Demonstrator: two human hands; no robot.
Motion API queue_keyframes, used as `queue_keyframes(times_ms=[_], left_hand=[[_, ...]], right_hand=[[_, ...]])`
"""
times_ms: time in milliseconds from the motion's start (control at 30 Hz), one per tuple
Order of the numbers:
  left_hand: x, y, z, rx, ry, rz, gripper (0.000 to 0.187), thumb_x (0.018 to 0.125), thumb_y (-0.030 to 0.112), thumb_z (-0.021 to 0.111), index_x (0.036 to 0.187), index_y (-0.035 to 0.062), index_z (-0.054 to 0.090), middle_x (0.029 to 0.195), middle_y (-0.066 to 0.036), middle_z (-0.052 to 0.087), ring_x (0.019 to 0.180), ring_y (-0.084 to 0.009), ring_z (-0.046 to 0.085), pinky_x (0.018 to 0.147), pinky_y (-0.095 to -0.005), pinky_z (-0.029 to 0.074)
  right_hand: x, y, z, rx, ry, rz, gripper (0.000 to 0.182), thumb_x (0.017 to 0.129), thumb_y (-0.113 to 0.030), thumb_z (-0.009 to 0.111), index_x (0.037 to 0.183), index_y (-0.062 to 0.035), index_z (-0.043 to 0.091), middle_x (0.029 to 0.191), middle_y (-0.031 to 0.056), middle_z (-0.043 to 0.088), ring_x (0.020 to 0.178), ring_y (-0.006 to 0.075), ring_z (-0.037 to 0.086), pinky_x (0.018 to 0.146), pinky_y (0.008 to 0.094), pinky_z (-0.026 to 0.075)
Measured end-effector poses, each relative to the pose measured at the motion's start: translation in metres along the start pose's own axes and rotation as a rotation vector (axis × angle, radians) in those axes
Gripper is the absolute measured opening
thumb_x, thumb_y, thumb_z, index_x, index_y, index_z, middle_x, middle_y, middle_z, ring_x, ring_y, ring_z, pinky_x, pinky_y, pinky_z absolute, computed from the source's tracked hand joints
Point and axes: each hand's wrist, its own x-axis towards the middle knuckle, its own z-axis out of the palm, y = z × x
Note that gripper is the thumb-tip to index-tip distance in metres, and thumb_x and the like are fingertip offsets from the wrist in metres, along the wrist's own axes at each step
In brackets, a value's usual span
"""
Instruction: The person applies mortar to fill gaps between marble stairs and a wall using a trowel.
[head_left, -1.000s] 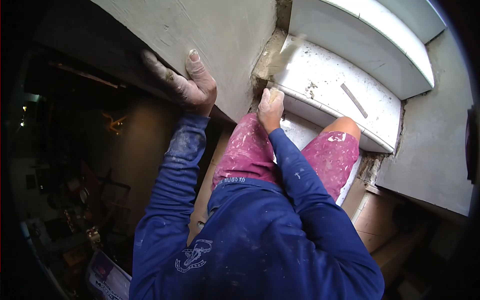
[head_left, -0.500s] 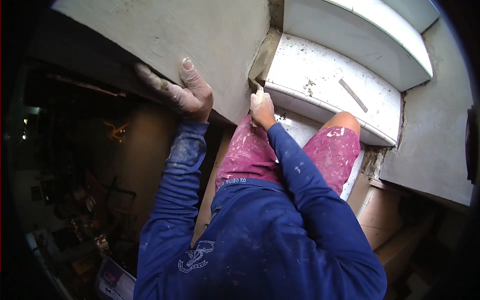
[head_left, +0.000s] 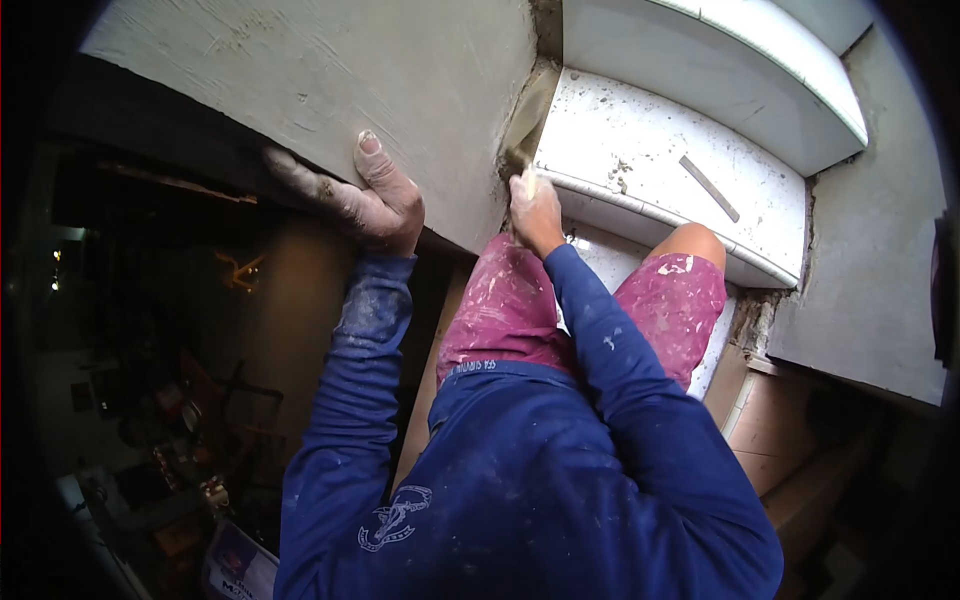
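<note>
My left hand [head_left: 385,205], coated in pale dust, rests on the lower edge of the grey plastered wall [head_left: 400,70]. Its thumb lies on the wall face, with the fingers spread along the dark edge and partly in shadow. My right hand [head_left: 538,215] is closed around a small tool with a pale handle [head_left: 530,181]. The tool's blurred tip points into the rough gap [head_left: 527,120] between the wall and the white stair step [head_left: 640,130]; I cannot make out its kind.
A flat grey strip [head_left: 709,188] and crumbs of debris [head_left: 620,177] lie on the step. Another step [head_left: 720,60] rises behind it, and a grey wall [head_left: 860,250] stands at right. Below left is a dark lower space with a sign [head_left: 240,565]. My knees are against the stairs.
My right hand has shifted slightly right and turned, with the tool in it. My left hand stays on the wall edge. The view has moved slightly.
</note>
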Motion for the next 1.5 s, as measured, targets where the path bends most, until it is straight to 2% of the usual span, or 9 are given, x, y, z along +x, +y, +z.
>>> queue_keyframes(times_ms=[233, 700, 800, 900, 1000, 1100, 1233, 1267, 1500], left_hand=[[-0.001, 0.002, -0.003, 0.067, -0.010, 0.011, 0.079, 0.094, 0.011, 0.055, 0.149, -0.0126, 0.003, 0.149, -0.033, 0.017, 0.136, -0.0421, 0.031, 0.112, -0.0480, 0.031], [-0.001, 0.002, 0.000, 0.040, -0.008, 0.001, 0.078, 0.095, 0.011, 0.055, 0.148, -0.0135, 0.004, 0.147, -0.034, 0.021, 0.134, -0.0418, 0.033, 0.112, -0.0474, 0.031], [-0.004, 0.002, 0.002, 0.062, 0.025, -0.047, 0.078, 0.095, 0.011, 0.056, 0.148, -0.0135, 0.005, 0.145, -0.034, 0.022, 0.133, -0.0421, 0.034, 0.112, -0.0482, 0.031], [-0.004, 0.000, -0.001, 0.060, -0.009, -0.053, 0.077, 0.094, 0.011, 0.056, 0.148, -0.0136, 0.006, 0.145, -0.034, 0.022, 0.133, -0.0420, 0.035, 0.111, -0.0485, 0.031], [-0.003, 0.000, -0.001, 0.044, -0.009, -0.051, 0.077, 0.094, 0.011, 0.056, 0.148, -0.0133, 0.007, 0.145, -0.034, 0.023, 0.133, -0.0420, 0.035, 0.111, -0.0484, 0.031], [-0.001, 0.005, -0.002, 0.155, -0.021, -0.049, 0.077, 0.094, 0.011, 0.056, 0.148, -0.0123, 0.007, 0.145, -0.034, 0.024, 0.132, -0.0418, 0.035, 0.111, -0.0483, 0.031], [0.003, 0.010, -0.002, 0.098, -0.040, -0.069, 0.077, 0.094, 0.011, 0.057, 0.149, -0.0113, 0.007, 0.144, -0.033, 0.025, 0.131, -0.0414, 0.038, 0.111, -0.0476, 0.033], [0.004, 0.012, -0.002, 0.133, -0.039, -0.073, 0.077, 0.094, 0.011, 0.057, 0.149, -0.0112, 0.007, 0.144, -0.033, 0.026, 0.130, -0.0412, 0.038, 0.110, -0.0473, 0.033], [0.002, 0.009, -0.004, 0.140, -0.015, -0.022, 0.077, 0.095, 0.013, 0.058, 0.148, -0.0120, 0.008, 0.144, -0.033, 0.027, 0.130, -0.0408, 0.039, 0.110, -0.0467, 0.034]], right_hand=[[-0.004, 0.015, 0.007, 0.021, 0.144, -0.174, 0.027, 0.095, -0.025, 0.052, 0.091, 0.0012, 0.057, 0.094, 0.0279, 0.058, 0.089, 0.0472, 0.058, 0.080, 0.0510, 0.047], [-0.013, 0.013, 0.020, 0.237, 0.241, 0.195, 0.037, 0.093, -0.034, 0.056, 0.099, 0.0025, 0.054, 0.090, 0.0269, 0.062, 0.085, 0.0448, 0.061, 0.077, 0.0517, 0.048], [-0.002, 0.041, 0.019, -0.117, -0.129, -0.023, 0.033, 0.094, -0.031, 0.057, 0.101, 0.0002, 0.050, 0.095, 0.0314, 0.060, 0.091, 0.0490, 0.060, 0.078, 0.0542, 0.047], [-0.013, 0.016, 0.020, 0.178, 0.265, 0.148, 0.035, 0.094, -0.032, 0.057, 0.098, 0.0015, 0.051, 0.091, 0.0298, 0.060, 0.090, 0.0494, 0.060, 0.078, 0.0537, 0.048], [-0.006, 0.047, 0.021, -0.001, -0.053, 0.063, 0.035, 0.093, -0.032, 0.059, 0.100, 0.0011, 0.050, 0.089, 0.0292, 0.062, 0.088, 0.0492, 0.061, 0.078, 0.0528, 0.048], [-0.007, 0.007, 0.007, 0.217, 0.258, 0.131, 0.037, 0.091, -0.032, 0.061, 0.098, 0.0033, 0.053, 0.088, 0.0292, 0.063, 0.086, 0.0482, 0.062, 0.078, 0.0518, 0.049], [0.011, 0.044, 0.011, -0.062, -0.103, 0.068, 0.039, 0.093, -0.033, 0.058, 0.097, 0.0055, 0.054, 0.090, 0.0308, 0.063, 0.087, 0.0487, 0.062, 0.077, 0.0518, 0.050], [0.008, 0.026, -0.003, -0.155, 0.011, -0.284, 0.041, 0.093, -0.034, 0.058, 0.096, 0.0061, 0.054, 0.092, 0.0320, 0.063, 0.089, 0.0485, 0.062, 0.078, 0.0517, 0.050], [0.009, 0.010, 0.004, 0.037, 0.114, 0.037, 0.033, 0.096, -0.030, 0.054, 0.092, 0.0028, 0.056, 0.083, 0.0257, 0.060, 0.083, 0.0467, 0.060, 0.076, 0.0519, 0.047]])
